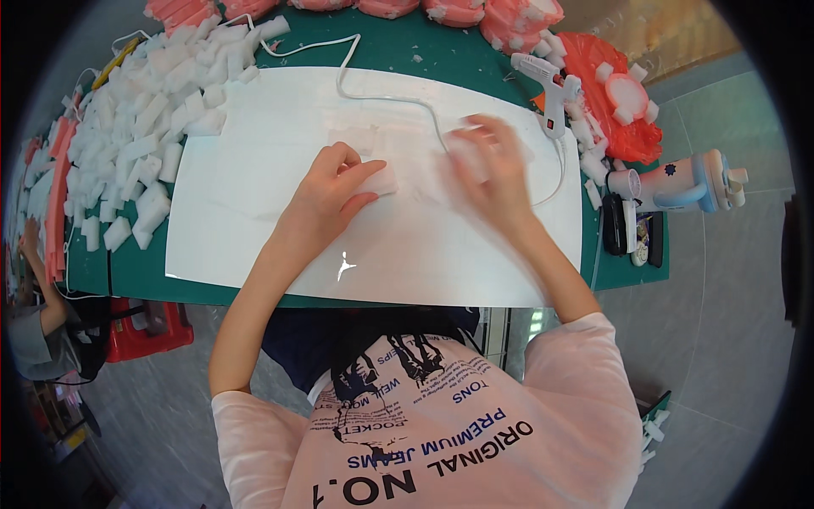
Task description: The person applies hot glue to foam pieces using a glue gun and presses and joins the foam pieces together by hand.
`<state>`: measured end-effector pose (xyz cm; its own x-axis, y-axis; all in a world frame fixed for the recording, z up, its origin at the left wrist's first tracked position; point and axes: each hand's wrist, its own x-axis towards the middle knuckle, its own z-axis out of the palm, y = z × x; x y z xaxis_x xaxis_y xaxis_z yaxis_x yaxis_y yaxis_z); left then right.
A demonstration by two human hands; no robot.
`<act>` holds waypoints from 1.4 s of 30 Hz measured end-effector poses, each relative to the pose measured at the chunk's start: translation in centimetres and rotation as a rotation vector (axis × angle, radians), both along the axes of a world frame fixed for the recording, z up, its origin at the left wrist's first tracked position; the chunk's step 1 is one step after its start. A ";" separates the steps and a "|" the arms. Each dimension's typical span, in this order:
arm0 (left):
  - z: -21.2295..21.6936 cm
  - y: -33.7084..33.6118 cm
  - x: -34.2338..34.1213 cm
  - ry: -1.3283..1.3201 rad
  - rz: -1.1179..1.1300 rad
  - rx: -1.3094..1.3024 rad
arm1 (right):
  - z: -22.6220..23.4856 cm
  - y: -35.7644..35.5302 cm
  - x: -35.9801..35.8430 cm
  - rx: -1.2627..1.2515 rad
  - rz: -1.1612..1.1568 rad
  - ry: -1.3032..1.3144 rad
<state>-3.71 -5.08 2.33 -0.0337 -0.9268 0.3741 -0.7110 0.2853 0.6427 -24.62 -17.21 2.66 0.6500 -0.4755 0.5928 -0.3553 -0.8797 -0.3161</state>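
Item in hand: one white foam block point(381, 180), centre of frame, above a white sheet point(441, 263) laid on the green table point(398, 42).

Left hand point(320, 193): thumb and index fingers drawn close, pinching the block at its left end.

Right hand point(502, 182): right of centre, blurred; fingers curled and partly parted. A pale patch shows between them; whether it is a held piece, cannot tell.

Loose stock: large heap of white foam pieces point(157, 114), upper left, unjoined; by appearance, most of the material is unused.

Pink stock: row of pink bundles point(513, 25) along the upper edge, several with white pieces on or against them; possibly worked items, though attachment cannot be confirmed. One round pink piece point(626, 92), upper right, with white blocks about its rim, lies on a red plastic bag point(642, 144); judged further along than the block in hand.

Tool: white glue gun point(551, 93), upper right, out of both hands; white cable point(407, 100) crosses the sheet's upper part.

Status, as judged: current unit at an early stage, a single piece in the left hand and no completed assembly discernible on the sheet; many pieces remain.
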 end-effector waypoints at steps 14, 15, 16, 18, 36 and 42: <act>0.4 0.0 0.2 0.185 0.027 0.095 | 1.2 -8.9 6.4 0.060 0.014 0.092; 0.4 0.0 0.3 0.207 0.043 0.125 | 1.0 -9.0 6.9 -0.046 0.069 0.014; 0.4 0.1 0.3 0.230 0.051 0.111 | 0.8 -8.9 7.2 -0.100 0.069 -0.019; 0.4 0.1 0.4 0.278 0.069 0.076 | 1.0 -8.3 6.8 -0.180 0.065 -0.090; -1.0 5.0 3.5 -0.260 0.436 -0.059 | -2.0 -12.5 -9.8 0.566 -0.534 -0.228; -1.1 3.3 0.6 -0.142 0.301 -0.085 | -0.8 -15.6 -8.1 0.641 -0.435 -0.067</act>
<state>-3.13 -1.74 1.24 0.1794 -0.8689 0.4613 -0.8522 0.0969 0.5141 -32.76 -32.79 1.84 0.2988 -0.9429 0.1474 -0.5891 -0.3037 -0.7488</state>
